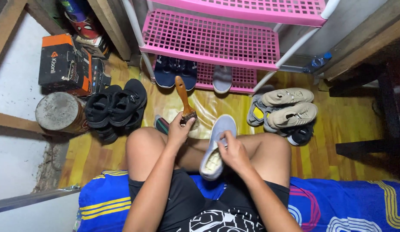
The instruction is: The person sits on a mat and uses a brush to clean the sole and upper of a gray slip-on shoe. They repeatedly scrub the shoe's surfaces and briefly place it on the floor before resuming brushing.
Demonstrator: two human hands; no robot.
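Now my left hand (179, 131) grips the wooden brush (185, 103), fingers closed around it. My right hand (234, 152) clasps the grey shoe (217, 146). I judge brushing is midway; other pairs wait.

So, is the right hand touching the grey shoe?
Touching. The head view shows the right hand gripping the side of the grey shoe, its fingers pressed on the edge. The left hand holds a wooden brush.

Person, seated: black shorts (182, 202) with white graphic print at lower front; arms bare, no sleeves; knees bare; left hand (179, 131) and right hand (234, 152) ungloved.
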